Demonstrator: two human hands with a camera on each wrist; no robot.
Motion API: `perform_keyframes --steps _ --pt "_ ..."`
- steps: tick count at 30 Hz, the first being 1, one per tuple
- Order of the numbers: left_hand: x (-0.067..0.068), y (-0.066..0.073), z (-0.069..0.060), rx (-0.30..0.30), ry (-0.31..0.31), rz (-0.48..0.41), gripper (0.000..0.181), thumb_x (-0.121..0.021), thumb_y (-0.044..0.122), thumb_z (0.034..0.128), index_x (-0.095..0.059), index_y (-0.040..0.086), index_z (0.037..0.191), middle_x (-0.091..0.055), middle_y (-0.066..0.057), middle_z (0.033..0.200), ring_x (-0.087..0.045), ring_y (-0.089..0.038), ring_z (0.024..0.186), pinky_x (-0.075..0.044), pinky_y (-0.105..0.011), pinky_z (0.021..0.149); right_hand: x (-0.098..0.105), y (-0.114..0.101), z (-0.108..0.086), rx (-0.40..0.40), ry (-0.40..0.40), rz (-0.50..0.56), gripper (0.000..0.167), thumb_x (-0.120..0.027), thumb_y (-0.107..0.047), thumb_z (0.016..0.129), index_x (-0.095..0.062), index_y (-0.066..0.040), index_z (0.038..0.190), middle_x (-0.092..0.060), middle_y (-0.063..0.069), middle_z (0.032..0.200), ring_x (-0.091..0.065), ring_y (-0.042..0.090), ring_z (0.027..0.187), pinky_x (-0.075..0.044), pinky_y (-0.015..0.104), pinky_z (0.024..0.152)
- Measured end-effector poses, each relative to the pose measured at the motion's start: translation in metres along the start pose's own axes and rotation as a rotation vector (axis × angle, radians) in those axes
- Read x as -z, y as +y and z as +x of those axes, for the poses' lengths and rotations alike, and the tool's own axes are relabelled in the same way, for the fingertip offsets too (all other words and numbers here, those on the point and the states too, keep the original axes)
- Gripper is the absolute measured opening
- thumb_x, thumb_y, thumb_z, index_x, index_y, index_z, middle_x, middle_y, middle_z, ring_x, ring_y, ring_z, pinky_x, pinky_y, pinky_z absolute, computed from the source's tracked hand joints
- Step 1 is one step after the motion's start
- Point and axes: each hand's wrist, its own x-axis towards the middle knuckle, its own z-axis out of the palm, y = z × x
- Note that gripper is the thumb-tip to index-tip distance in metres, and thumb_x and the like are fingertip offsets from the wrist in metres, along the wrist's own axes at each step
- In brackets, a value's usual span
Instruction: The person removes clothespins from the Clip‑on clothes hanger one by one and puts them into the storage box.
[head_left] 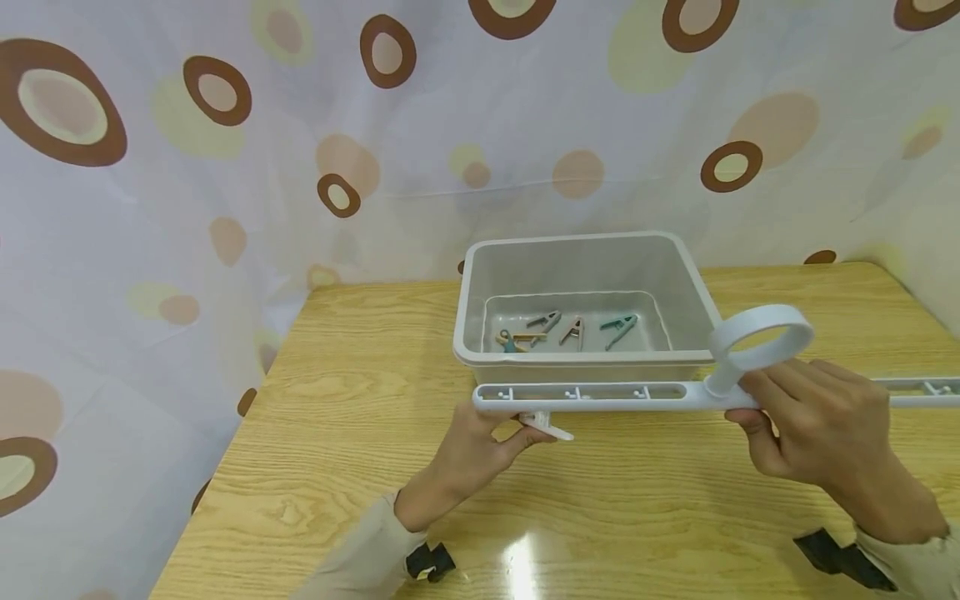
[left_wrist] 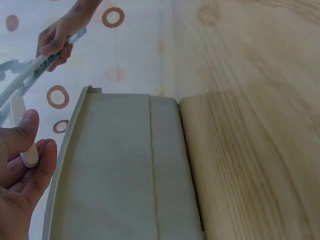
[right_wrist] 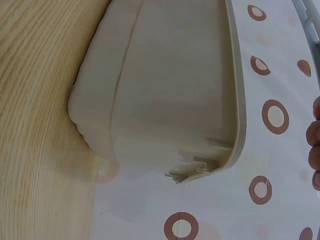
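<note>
A long white hanger bar (head_left: 600,406) with slots along it and a ring hook (head_left: 757,320) on top is held level above the table. My right hand (head_left: 828,425) grips the bar just right of the ring; only that hand's fingertips (right_wrist: 314,145) show in the right wrist view. Beneath the bar's left end, my left hand (head_left: 468,458) pinches a white clip (head_left: 542,423) between thumb and fingers. The left wrist view shows the clip (left_wrist: 30,156) close by the bar; whether it is attached cannot be seen.
A grey plastic bin (head_left: 585,358) stands on the wooden table (head_left: 337,433), behind the bar. Several clothes pegs lie inside, among them a green peg (head_left: 621,330) and a pinkish peg (head_left: 573,332). A patterned curtain (head_left: 450,108) hangs behind the table.
</note>
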Motion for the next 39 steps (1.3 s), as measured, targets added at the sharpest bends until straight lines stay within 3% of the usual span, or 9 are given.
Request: perform_keyframes --steps 6,14,19,22,28,32,39 --pt "0.014 -0.004 0.001 -0.021 -0.035 0.035 0.036 -0.081 -0.003 0.0692 -0.065 0.002 0.101 -0.071 -0.007 0.092 -0.069 -0.015 0.085 -0.053 -0.02 0.079 0.003 0.001 0.0 -0.003 -0.004 -0.001 0.062 -0.035 -0.052 0.1 -0.044 -0.004 0.062 -0.028 0.002 0.048 -0.014 0.015 0.036 -0.007 0.031 0.034" --pt "0.044 -0.01 0.001 -0.022 -0.084 0.102 0.029 -0.08 -0.003 0.0692 -0.067 0.001 0.094 -0.071 -0.009 0.092 -0.069 -0.018 0.085 -0.055 -0.023 0.076 0.01 0.006 -0.002 0.012 -0.046 -0.008 0.063 -0.034 -0.049 0.102 -0.045 -0.001 0.063 -0.027 0.003 0.048 -0.013 0.015 0.034 -0.006 0.03 0.033" --pt "0.062 -0.014 0.003 -0.02 -0.106 0.133 0.036 -0.081 -0.004 0.0692 -0.069 -0.002 0.104 -0.072 -0.012 0.1 -0.07 -0.021 0.09 -0.055 -0.025 0.078 0.013 0.006 -0.001 0.027 -0.066 0.005 0.063 -0.034 -0.046 0.102 -0.049 0.003 0.065 -0.03 0.005 0.048 -0.017 0.017 0.033 -0.009 0.031 0.031" --pt "0.071 -0.016 0.007 -0.001 -0.105 0.175 0.041 -0.08 -0.004 0.0697 -0.068 -0.005 0.108 -0.072 -0.015 0.099 -0.07 -0.021 0.083 -0.056 -0.024 0.071 0.014 0.004 0.003 0.038 -0.072 0.018 0.062 -0.033 -0.044 0.103 -0.05 0.004 0.066 -0.031 0.005 0.048 -0.019 0.018 0.033 -0.011 0.032 0.03" --pt "0.082 -0.017 0.025 0.04 -0.128 0.223 0.039 -0.079 -0.001 0.0732 -0.068 -0.005 0.11 -0.073 -0.014 0.095 -0.07 -0.017 0.076 -0.055 -0.023 0.063 0.016 0.0 0.01 0.051 -0.088 0.038 0.062 -0.033 -0.043 0.104 -0.051 0.004 0.068 -0.03 0.004 0.048 -0.018 0.016 0.034 -0.012 0.031 0.029" --pt "0.085 -0.018 0.042 0.018 -0.151 0.231 0.037 -0.079 0.0 0.074 -0.069 -0.005 0.109 -0.073 -0.013 0.092 -0.07 -0.016 0.076 -0.053 -0.023 0.062 0.017 -0.001 0.01 0.054 -0.117 0.043 0.062 -0.033 -0.044 0.104 -0.05 0.004 0.068 -0.029 0.003 0.048 -0.019 0.015 0.034 -0.013 0.03 0.029" --pt "0.087 -0.02 0.069 0.038 -0.23 0.226 0.032 -0.079 0.003 0.0761 -0.069 -0.003 0.106 -0.072 -0.005 0.086 -0.065 -0.01 0.072 -0.05 -0.022 0.062 0.018 -0.001 0.007 0.054 -0.14 0.06 0.061 -0.033 -0.044 0.103 -0.051 0.004 0.068 -0.03 0.002 0.048 -0.018 0.011 0.035 -0.012 0.028 0.03"
